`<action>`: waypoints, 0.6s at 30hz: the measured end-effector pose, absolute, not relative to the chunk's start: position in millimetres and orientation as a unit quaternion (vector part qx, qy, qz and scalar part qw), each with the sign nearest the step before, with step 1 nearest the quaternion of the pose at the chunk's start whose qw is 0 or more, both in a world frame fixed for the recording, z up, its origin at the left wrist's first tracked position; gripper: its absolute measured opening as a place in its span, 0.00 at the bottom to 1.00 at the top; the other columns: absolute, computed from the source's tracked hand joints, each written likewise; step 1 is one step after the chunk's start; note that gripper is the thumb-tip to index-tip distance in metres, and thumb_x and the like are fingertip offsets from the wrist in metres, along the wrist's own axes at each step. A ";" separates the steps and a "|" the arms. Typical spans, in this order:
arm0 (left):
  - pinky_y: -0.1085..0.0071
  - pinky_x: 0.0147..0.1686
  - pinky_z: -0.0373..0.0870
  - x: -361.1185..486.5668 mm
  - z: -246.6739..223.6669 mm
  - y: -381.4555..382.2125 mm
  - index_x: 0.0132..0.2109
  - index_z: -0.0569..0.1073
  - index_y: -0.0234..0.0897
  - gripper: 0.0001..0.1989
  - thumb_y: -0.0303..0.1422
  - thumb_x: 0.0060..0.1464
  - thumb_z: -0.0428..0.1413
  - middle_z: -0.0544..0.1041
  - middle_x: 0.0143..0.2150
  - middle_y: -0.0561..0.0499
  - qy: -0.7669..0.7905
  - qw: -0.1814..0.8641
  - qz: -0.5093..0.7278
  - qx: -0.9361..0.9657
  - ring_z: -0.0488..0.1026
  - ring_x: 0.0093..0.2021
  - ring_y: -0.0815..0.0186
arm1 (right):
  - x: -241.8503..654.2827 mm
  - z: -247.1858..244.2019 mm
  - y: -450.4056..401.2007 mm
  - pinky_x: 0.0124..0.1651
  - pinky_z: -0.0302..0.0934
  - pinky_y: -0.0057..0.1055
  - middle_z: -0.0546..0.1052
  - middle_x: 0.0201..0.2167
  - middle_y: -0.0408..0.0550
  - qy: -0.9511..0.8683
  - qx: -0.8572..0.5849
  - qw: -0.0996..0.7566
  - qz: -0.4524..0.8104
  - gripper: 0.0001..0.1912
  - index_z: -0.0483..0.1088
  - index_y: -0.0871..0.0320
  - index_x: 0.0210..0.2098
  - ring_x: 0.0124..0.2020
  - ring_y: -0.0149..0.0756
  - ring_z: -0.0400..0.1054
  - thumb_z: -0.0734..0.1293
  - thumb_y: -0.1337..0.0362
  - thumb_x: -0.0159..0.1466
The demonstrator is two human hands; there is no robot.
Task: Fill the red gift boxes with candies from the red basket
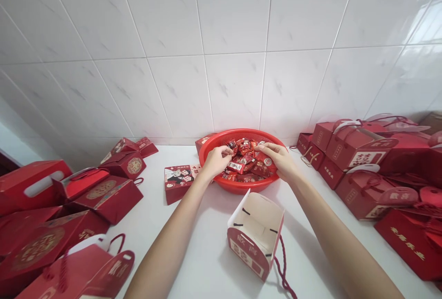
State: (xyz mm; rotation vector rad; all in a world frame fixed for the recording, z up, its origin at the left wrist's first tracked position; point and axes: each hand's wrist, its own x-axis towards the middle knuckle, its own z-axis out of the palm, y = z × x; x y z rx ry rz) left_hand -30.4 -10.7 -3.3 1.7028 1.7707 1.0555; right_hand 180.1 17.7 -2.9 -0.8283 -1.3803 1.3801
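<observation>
A red plastic basket (pixel 207 144) with a perforated wall holds a heap of red-wrapped candies (pixel 246 161). My left hand (pixel 217 161) reaches over its left rim, fingers curled and pinched at a wrapped candy. From the right side my right hand (pixel 279 160) reaches in, its thumb and fingers pinched together at another candy near the back of the heap. The fingertips partly hide what they grip. Between my forearms, in front of the basket, an open red gift box (pixel 247 253) shows its bare cream inside, with a dark red cord (pixel 283 266) hanging at its right.
Closed red gift boxes (pixel 103 193) crowd the left side of the white table (pixel 203 253). More boxes with cord handles (pixel 359 151) are stacked on the right. A small printed box (pixel 177 181) lies left of the basket. White wall tiles (pixel 235 87) rise behind.
</observation>
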 end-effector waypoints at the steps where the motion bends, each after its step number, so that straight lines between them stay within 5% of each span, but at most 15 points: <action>1: 0.65 0.48 0.71 -29.9 -4.4 -11.2 0.37 0.79 0.38 0.09 0.26 0.47 0.57 0.82 0.42 0.46 0.651 0.226 0.363 0.627 0.77 0.45 0.57 | 180.3 -3.4 17.9 0.36 0.64 0.33 0.80 0.35 0.47 -0.571 -0.342 0.488 0.565 0.21 0.79 0.55 0.30 0.37 0.39 0.73 0.77 0.45 0.47; 4: 0.62 0.49 0.69 -27.9 -5.8 -12.3 0.31 0.80 0.39 0.10 0.22 0.38 0.60 0.82 0.38 0.45 0.666 0.218 0.291 0.652 0.76 0.47 0.50 | 180.8 -4.5 18.0 0.35 0.64 0.32 0.81 0.35 0.47 -0.570 -0.343 0.489 0.564 0.21 0.78 0.55 0.31 0.37 0.40 0.73 0.77 0.45 0.47; 11: 0.65 0.49 0.69 -27.8 -3.3 -8.0 0.46 0.81 0.41 0.27 0.26 0.31 0.66 0.79 0.52 0.42 0.669 0.231 0.208 0.675 0.74 0.54 0.47 | 180.5 -4.9 18.0 0.34 0.64 0.31 0.80 0.33 0.46 -0.570 -0.337 0.485 0.572 0.20 0.77 0.54 0.29 0.36 0.39 0.73 0.76 0.45 0.48; 18: 0.63 0.52 0.69 -28.8 -5.9 -4.4 0.48 0.80 0.40 0.32 0.22 0.29 0.66 0.78 0.50 0.42 0.664 0.213 0.219 0.683 0.72 0.55 0.45 | 179.7 -4.1 17.0 0.32 0.63 0.30 0.81 0.35 0.46 -0.570 -0.351 0.487 0.560 0.19 0.78 0.54 0.30 0.37 0.39 0.73 0.76 0.46 0.48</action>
